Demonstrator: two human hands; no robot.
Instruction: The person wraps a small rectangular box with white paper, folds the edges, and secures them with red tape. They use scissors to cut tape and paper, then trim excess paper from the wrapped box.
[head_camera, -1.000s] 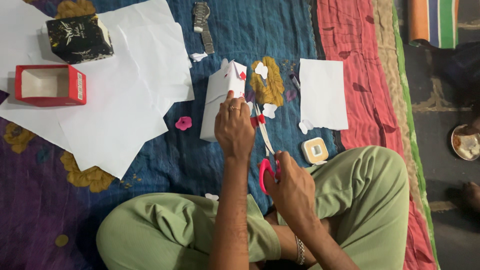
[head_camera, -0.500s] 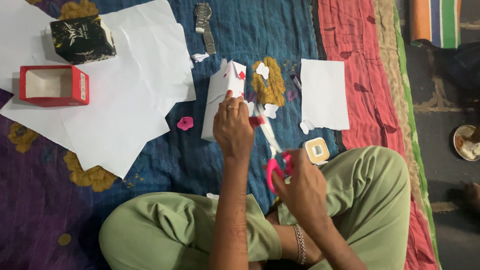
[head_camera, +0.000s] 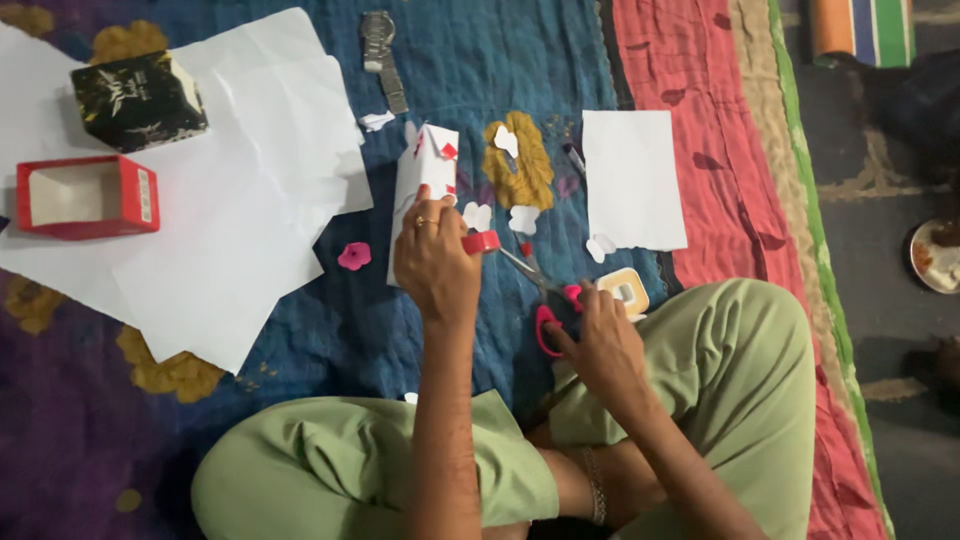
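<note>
Head view. The scissors, pink-handled, lie with their long axis on a diagonal: blades point up and to the left toward a small red paper piece, handles sit low and to the right. The right hand has its fingers through the pink loops, closed around the handles; how far the blades stand apart cannot be told. The left hand is curled, pinching the red paper piece at its fingertips while resting against the lower end of the white paper-wrapped box, which stands tilted on the blue quilt. Compared with half a second earlier, the scissors are swung from a blurred, more upright line to a flatter slant, their tips now close to the red piece, and the right hand sits nearer the left. The scissors lie between the two hands, just left of the cream square tape holder. White paper sheets spread at left
</note>
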